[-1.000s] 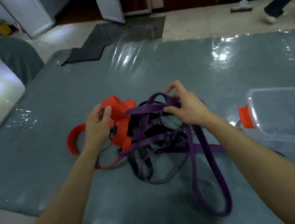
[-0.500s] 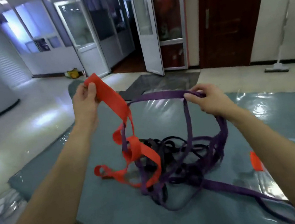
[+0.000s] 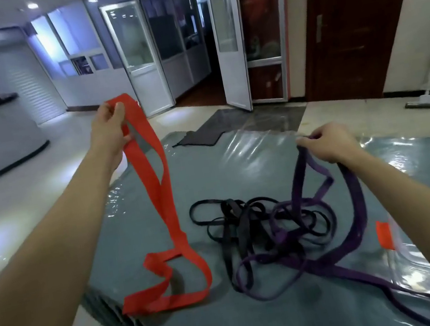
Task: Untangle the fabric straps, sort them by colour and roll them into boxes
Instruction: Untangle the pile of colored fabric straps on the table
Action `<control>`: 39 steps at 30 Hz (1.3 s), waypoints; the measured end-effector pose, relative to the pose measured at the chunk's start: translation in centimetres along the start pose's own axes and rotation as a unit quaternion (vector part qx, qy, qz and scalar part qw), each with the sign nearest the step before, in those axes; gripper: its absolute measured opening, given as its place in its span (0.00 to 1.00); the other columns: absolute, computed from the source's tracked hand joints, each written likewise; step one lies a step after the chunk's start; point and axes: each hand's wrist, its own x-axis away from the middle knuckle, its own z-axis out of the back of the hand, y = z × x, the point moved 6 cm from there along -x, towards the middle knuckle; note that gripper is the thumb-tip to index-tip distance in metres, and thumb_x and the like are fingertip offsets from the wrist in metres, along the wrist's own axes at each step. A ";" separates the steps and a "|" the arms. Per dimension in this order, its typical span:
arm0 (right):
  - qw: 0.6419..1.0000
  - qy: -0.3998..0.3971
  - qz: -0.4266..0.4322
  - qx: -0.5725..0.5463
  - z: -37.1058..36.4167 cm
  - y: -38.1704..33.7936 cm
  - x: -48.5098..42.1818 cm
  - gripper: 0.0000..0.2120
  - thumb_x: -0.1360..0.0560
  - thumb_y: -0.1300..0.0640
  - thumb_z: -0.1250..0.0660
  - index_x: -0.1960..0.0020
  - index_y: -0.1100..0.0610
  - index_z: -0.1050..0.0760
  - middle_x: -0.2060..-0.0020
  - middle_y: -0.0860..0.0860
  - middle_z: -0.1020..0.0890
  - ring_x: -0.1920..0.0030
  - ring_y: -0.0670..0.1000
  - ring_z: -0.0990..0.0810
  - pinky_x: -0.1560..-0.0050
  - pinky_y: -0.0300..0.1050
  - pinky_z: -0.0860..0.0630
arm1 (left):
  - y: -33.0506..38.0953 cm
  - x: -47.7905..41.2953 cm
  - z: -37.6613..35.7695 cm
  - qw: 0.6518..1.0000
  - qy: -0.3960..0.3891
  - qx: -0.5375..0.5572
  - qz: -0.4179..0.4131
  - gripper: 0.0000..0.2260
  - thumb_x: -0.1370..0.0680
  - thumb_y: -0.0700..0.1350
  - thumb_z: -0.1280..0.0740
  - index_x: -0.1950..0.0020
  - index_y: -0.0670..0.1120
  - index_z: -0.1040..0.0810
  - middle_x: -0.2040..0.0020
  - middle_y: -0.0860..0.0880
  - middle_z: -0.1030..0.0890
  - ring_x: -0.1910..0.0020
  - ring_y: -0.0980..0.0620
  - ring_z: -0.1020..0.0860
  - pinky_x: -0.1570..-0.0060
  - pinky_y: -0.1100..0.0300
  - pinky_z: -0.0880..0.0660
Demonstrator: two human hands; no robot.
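Note:
My left hand (image 3: 109, 129) is raised high at the left, shut on the top of a wide red strap (image 3: 161, 200). The red strap hangs down free of the others, and its lower loops rest on the table's front left corner. My right hand (image 3: 324, 144) is lower at the right, pinching a purple strap (image 3: 357, 210) that runs down into a heap. In that heap a black strap (image 3: 234, 216) and the purple one lie tangled together on the table.
The table (image 3: 250, 162) has a grey-blue cover under shiny clear film. A clear plastic box with a red latch (image 3: 384, 234) sits at the right edge, mostly behind my right forearm. A dark mat (image 3: 201, 138) lies at the far table edge.
My left hand has lifted the red strap up and left, out of the heap. My right hand has dropped lower and moved right with the purple strap. The camera has tilted up.

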 end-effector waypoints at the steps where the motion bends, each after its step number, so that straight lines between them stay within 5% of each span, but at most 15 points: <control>1: 0.999 0.013 -0.005 -0.032 -0.1 -0.2 0.1 0.22 0.22 0.35 0.30 0.58 0.53 0.16 0.69 0.48 0.17 0.65 0.52 0.19 0.63 0.48 0.26 | -0.7 -0.4 -0.5 1.000 -0.019 -0.015 0.006 0.07 0.11 0.51 0.36 0.37 0.51 0.21 0.47 0.47 0.19 0.50 0.47 0.23 0.53 0.49 0.26; 3: 0.997 0.032 -0.009 -0.069 -0.3 -0.4 0.0 0.20 0.22 0.33 0.30 0.53 0.51 0.17 0.64 0.48 0.16 0.61 0.51 0.18 0.57 0.51 0.22 | -2.5 -0.7 -1.7 0.998 -0.037 -0.049 0.024 0.11 0.11 0.51 0.36 0.32 0.48 0.20 0.45 0.47 0.17 0.50 0.48 0.21 0.56 0.53 0.22; 6: 0.996 -0.059 0.019 -0.064 -1.9 -1.2 0.2 0.19 0.20 0.36 0.28 0.47 0.52 0.16 0.61 0.50 0.16 0.63 0.51 0.19 0.59 0.52 0.21 | -5.6 0.1 -4.4 0.993 -0.093 -0.069 0.034 0.07 0.11 0.48 0.36 0.37 0.50 0.20 0.54 0.56 0.12 0.57 0.56 0.16 0.65 0.61 0.20; 11: 0.996 -0.002 0.031 -0.088 0.3 -2.5 -0.5 0.18 0.22 0.36 0.26 0.46 0.50 0.16 0.57 0.50 0.15 0.58 0.52 0.18 0.54 0.52 0.21 | -0.7 -2.4 -9.5 0.980 -0.178 -0.065 -0.053 0.07 0.12 0.51 0.35 0.38 0.51 0.19 0.45 0.52 0.12 0.47 0.52 0.15 0.40 0.47 0.17; 15: 0.991 0.041 0.045 -0.120 3.7 -3.2 -0.6 0.10 0.24 0.43 0.20 0.49 0.44 0.18 0.55 0.46 0.15 0.57 0.48 0.18 0.55 0.47 0.22 | 8.1 -2.7 -16.2 0.949 -0.255 -0.059 -0.174 0.08 0.13 0.52 0.34 0.39 0.53 0.18 0.49 0.58 0.12 0.49 0.59 0.14 0.49 0.59 0.17; 17: 0.988 0.069 0.043 -0.134 5.4 -3.2 -0.2 0.12 0.25 0.46 0.18 0.46 0.42 0.18 0.52 0.44 0.15 0.52 0.46 0.17 0.52 0.44 0.22 | 9.5 -1.7 -19.9 0.932 -0.277 -0.065 -0.222 0.10 0.13 0.47 0.34 0.38 0.44 0.18 0.49 0.53 0.14 0.49 0.57 0.17 0.44 0.54 0.17; 20: 0.983 0.099 0.022 -0.154 7.7 -2.4 0.9 0.18 0.26 0.51 0.18 0.39 0.45 0.17 0.47 0.45 0.15 0.53 0.47 0.18 0.48 0.47 0.19 | 6.9 0.0 -24.1 0.911 -0.326 -0.109 -0.228 0.10 0.12 0.43 0.35 0.37 0.39 0.18 0.45 0.47 0.16 0.46 0.53 0.19 0.38 0.54 0.20; 25: 0.975 0.109 0.011 -0.194 11.7 -2.6 4.7 0.21 0.27 0.57 0.18 0.36 0.47 0.17 0.45 0.50 0.14 0.57 0.48 0.16 0.51 0.44 0.16 | 0.0 0.2 -28.3 0.916 -0.326 -0.139 -0.188 0.10 0.13 0.43 0.32 0.35 0.40 0.17 0.43 0.48 0.17 0.44 0.52 0.20 0.46 0.69 0.24; 27: 0.978 0.090 0.015 -0.189 12.7 -3.7 6.4 0.22 0.26 0.57 0.18 0.34 0.48 0.17 0.48 0.51 0.12 0.58 0.50 0.14 0.50 0.46 0.14 | -3.8 1.0 -29.8 0.908 -0.339 -0.185 -0.161 0.09 0.14 0.44 0.31 0.38 0.40 0.16 0.46 0.47 0.16 0.47 0.52 0.20 0.48 0.66 0.24; 29: 0.982 0.067 0.017 -0.175 13.1 -4.7 8.0 0.22 0.25 0.57 0.19 0.33 0.49 0.18 0.48 0.54 0.12 0.56 0.53 0.13 0.48 0.49 0.13 | -9.3 2.8 -30.9 0.855 -0.400 -0.305 -0.122 0.09 0.14 0.44 0.31 0.47 0.39 0.16 0.50 0.43 0.16 0.50 0.47 0.19 0.53 0.58 0.25; 32: 0.986 0.054 0.011 -0.155 13.5 -5.2 10.0 0.20 0.23 0.55 0.20 0.33 0.51 0.19 0.47 0.60 0.13 0.57 0.53 0.16 0.47 0.51 0.14 | -16.9 7.7 -31.0 0.687 -0.521 -0.498 -0.093 0.15 0.16 0.48 0.26 0.40 0.37 0.14 0.40 0.40 0.14 0.39 0.40 0.16 0.40 0.50 0.21; 33: 0.988 0.049 0.006 -0.148 13.7 -5.1 10.6 0.20 0.23 0.55 0.20 0.33 0.52 0.19 0.46 0.60 0.14 0.55 0.53 0.16 0.47 0.51 0.14 | -18.0 9.5 -31.2 0.667 -0.547 -0.499 -0.085 0.20 0.19 0.51 0.23 0.33 0.38 0.17 0.35 0.41 0.15 0.34 0.41 0.18 0.35 0.50 0.22; 36: 0.992 0.029 -0.001 -0.123 14.6 -4.9 11.9 0.22 0.25 0.60 0.19 0.32 0.54 0.19 0.42 0.58 0.14 0.46 0.58 0.14 0.43 0.54 0.13 | -16.2 15.8 -33.7 0.705 -0.629 -0.317 -0.080 0.47 0.28 0.61 0.17 0.15 0.53 0.35 0.20 0.49 0.28 0.21 0.50 0.29 0.22 0.50 0.30; 39: 0.994 0.007 0.008 -0.105 16.4 -5.0 13.0 0.23 0.25 0.66 0.21 0.32 0.55 0.19 0.45 0.56 0.13 0.49 0.57 0.14 0.48 0.52 0.13 | -9.4 20.6 -37.1 0.716 -0.677 -0.140 -0.100 0.46 0.34 0.67 0.15 0.22 0.78 0.38 0.21 0.67 0.32 0.23 0.67 0.34 0.22 0.56 0.37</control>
